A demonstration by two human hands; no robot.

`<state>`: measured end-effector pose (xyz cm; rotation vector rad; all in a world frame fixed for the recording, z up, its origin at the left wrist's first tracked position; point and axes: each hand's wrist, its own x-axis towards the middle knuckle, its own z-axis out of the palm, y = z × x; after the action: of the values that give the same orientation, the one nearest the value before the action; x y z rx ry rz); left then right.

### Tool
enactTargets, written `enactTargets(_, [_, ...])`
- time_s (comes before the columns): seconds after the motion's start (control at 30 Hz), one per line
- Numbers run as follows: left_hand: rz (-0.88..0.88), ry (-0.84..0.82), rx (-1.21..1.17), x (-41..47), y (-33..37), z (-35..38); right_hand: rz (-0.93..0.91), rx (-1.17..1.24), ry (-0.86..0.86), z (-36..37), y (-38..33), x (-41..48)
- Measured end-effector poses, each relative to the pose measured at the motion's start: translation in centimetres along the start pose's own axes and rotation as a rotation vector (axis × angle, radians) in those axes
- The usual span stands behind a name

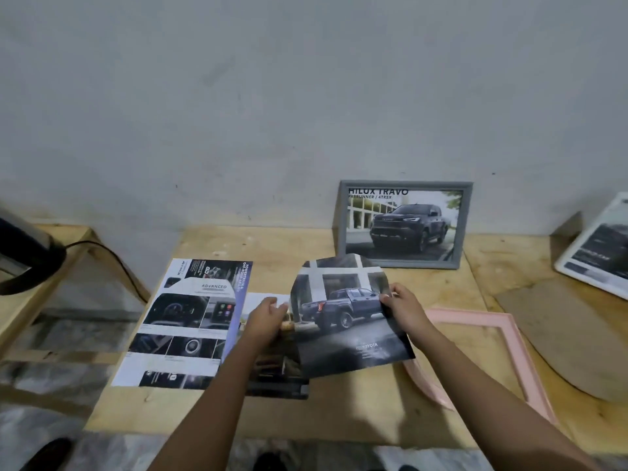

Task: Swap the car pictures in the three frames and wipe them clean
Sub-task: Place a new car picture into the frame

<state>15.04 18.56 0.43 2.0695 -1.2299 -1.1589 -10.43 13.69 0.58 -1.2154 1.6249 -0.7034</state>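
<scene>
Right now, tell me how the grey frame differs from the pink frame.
The grey frame stands upright against the wall; the pink frame lies flat on the wooden table. The grey frame holds a Hilux Travo picture; the pink frame is empty, bare wood showing through it. Both are rectangular picture frames.

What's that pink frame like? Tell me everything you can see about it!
The pink frame is a thin, pale pink rectangle, maybe painted wood or plastic. It lies flat on the wooden table and is empty: bare table shows through it. The right forearm crosses over its left side, hiding that part.
</scene>
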Motion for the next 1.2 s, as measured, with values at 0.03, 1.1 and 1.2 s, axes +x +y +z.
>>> enactTargets(0.03, [0.021,-0.04,-0.073,-0.6,2.0,1.4,-0.012,-0.001,-0.011,-1.5,-0.1,-0.1])
enactTargets(1.1, [-0.258,-0.223,-0.906,-6.2,13.9,25.1,-0.837,-0.896,-0.319,-21.0,10.5,-5.8])
enactTargets(1.2, [-0.255,-0.093,-0.603,-5.3,12.5,25.8,-0.701,-0.879,-0.389,-19.5,12.5,-5.8])
